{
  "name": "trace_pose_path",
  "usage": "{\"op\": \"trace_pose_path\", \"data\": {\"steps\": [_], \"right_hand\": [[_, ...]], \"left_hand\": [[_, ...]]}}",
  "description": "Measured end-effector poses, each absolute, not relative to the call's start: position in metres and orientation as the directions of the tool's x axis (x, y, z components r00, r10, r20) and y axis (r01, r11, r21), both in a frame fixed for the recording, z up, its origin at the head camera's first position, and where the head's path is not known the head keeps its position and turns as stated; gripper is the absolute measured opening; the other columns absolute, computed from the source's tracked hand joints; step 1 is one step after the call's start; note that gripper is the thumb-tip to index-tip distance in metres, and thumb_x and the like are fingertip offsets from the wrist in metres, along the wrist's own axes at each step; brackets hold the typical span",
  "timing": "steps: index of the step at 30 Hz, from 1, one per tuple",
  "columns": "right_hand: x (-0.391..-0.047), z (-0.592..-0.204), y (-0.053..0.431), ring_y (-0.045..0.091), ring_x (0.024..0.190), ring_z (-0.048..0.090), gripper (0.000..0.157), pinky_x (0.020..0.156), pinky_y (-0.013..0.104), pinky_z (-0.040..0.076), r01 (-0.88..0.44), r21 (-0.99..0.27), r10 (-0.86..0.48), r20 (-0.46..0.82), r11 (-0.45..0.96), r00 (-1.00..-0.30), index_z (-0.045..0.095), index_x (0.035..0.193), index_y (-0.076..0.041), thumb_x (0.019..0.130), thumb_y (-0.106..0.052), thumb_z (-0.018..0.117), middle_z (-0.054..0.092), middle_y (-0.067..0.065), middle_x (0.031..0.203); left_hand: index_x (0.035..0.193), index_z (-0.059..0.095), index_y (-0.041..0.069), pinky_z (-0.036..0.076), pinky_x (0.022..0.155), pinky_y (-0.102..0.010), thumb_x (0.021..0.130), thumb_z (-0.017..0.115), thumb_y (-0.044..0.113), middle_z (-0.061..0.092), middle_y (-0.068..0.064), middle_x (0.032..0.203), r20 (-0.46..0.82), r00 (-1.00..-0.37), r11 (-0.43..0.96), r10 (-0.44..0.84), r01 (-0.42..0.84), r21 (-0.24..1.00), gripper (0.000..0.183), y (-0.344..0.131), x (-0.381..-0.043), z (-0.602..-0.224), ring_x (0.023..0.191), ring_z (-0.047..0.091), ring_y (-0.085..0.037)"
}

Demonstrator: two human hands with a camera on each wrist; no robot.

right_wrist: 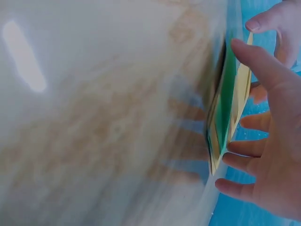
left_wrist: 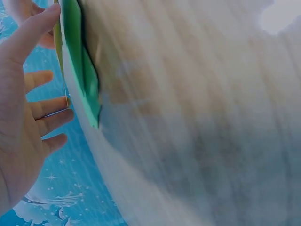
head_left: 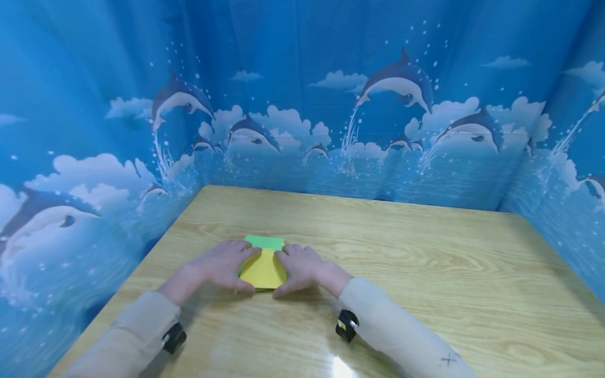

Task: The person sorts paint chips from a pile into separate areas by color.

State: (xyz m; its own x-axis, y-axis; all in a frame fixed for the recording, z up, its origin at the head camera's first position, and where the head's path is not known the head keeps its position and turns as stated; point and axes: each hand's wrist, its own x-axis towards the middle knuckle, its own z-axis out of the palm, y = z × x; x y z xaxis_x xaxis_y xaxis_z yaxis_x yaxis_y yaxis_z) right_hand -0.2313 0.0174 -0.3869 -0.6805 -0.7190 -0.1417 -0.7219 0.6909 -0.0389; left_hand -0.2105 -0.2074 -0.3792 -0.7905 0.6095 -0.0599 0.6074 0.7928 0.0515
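Note:
A yellow sheet of paper (head_left: 263, 270) lies on top of a green sheet of paper (head_left: 264, 242), whose far end shows beyond it in the head view. My left hand (head_left: 229, 265) is at the left side of the papers, thumb toward the near corner. On the opposite side, my right hand (head_left: 300, 268) touches the right edge, its fingers spread. The right wrist view shows green paper (right_wrist: 227, 94) between yellowish layers, slightly lifted and loose. Seen from the left wrist, the green paper (left_wrist: 75, 61) stands a little off the table, and the left fingers are extended.
The papers lie on a wood-grain table (head_left: 416, 273), left of its middle. A blue curtain (head_left: 312, 52) printed with dolphins hangs behind and along both sides. Both forearms wear pale sleeves (head_left: 392, 325), with a small black device (head_left: 347, 325) at each wrist.

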Motion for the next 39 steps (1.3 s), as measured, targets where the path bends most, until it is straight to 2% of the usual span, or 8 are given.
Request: {"op": "trace_pose_path", "data": {"steps": [9, 13, 20, 25, 33, 39], "right_hand": [[-0.241, -0.378, 0.030, 0.027, 0.121, 0.043, 0.093, 0.095, 0.045, 0.041, -0.710, -0.086, -0.715, -0.124, 0.699, -0.688, 0.039, 0.139, -0.009, 0.070, -0.065, 0.065, 0.040, 0.014, 0.139], [-0.245, -0.375, 0.040, 0.026, 0.116, 0.046, 0.094, 0.093, 0.042, 0.043, -0.718, -0.115, -0.727, -0.097, 0.686, -0.680, 0.040, 0.139, -0.009, 0.068, -0.065, 0.067, 0.043, 0.014, 0.135], [-0.247, -0.375, 0.057, 0.022, 0.100, 0.050, 0.091, 0.082, 0.036, 0.046, -0.730, -0.151, -0.742, -0.050, 0.667, -0.668, 0.044, 0.135, -0.009, 0.066, -0.063, 0.071, 0.047, 0.013, 0.127], [-0.249, -0.372, 0.070, 0.027, 0.107, 0.049, 0.090, 0.086, 0.039, 0.046, -0.726, -0.163, -0.738, -0.018, 0.668, -0.675, 0.046, 0.134, -0.009, 0.066, -0.060, 0.073, 0.045, 0.017, 0.129], [-0.256, -0.369, 0.101, 0.033, 0.124, 0.038, 0.089, 0.099, 0.047, 0.036, -0.692, -0.173, -0.707, -0.035, 0.700, -0.706, 0.042, 0.138, -0.011, 0.070, -0.062, 0.068, 0.037, 0.018, 0.139], [-0.258, -0.367, 0.124, 0.035, 0.125, 0.038, 0.088, 0.099, 0.051, 0.035, -0.661, -0.199, -0.679, -0.035, 0.724, -0.733, 0.041, 0.139, -0.011, 0.072, -0.063, 0.066, 0.034, 0.019, 0.142]], "left_hand": [[0.137, 0.042, 0.004, 0.032, 0.102, -0.049, 0.074, 0.059, 0.067, 0.048, -0.016, 0.129, -0.043, -0.785, 0.786, 0.618, 0.617, 0.050, 0.090, -0.197, -0.218, -0.369, 0.119, 0.044, -0.033], [0.135, 0.045, 0.004, 0.034, 0.100, -0.048, 0.074, 0.059, 0.067, 0.050, -0.015, 0.128, -0.034, -0.775, 0.775, 0.631, 0.629, 0.064, 0.089, -0.191, -0.222, -0.367, 0.117, 0.047, -0.032], [0.135, 0.045, 0.006, 0.037, 0.098, -0.045, 0.072, 0.059, 0.070, 0.051, -0.012, 0.128, -0.077, -0.768, 0.772, 0.635, 0.632, 0.067, 0.091, -0.176, -0.231, -0.364, 0.115, 0.049, -0.029], [0.135, 0.046, 0.007, 0.039, 0.097, -0.043, 0.072, 0.060, 0.068, 0.052, -0.012, 0.127, -0.068, -0.762, 0.765, 0.644, 0.642, 0.055, 0.089, -0.163, -0.238, -0.364, 0.113, 0.050, -0.028], [0.126, 0.053, 0.005, 0.040, 0.096, -0.039, 0.071, 0.061, 0.069, 0.055, -0.010, 0.120, 0.003, -0.742, 0.742, 0.670, 0.670, 0.035, 0.085, -0.137, -0.250, -0.365, 0.109, 0.052, -0.025], [0.127, 0.052, 0.003, 0.035, 0.101, -0.040, 0.071, 0.060, 0.069, 0.052, -0.012, 0.126, 0.009, -0.737, 0.737, 0.676, 0.676, 0.018, 0.087, -0.115, -0.258, -0.363, 0.117, 0.047, -0.026]]}}
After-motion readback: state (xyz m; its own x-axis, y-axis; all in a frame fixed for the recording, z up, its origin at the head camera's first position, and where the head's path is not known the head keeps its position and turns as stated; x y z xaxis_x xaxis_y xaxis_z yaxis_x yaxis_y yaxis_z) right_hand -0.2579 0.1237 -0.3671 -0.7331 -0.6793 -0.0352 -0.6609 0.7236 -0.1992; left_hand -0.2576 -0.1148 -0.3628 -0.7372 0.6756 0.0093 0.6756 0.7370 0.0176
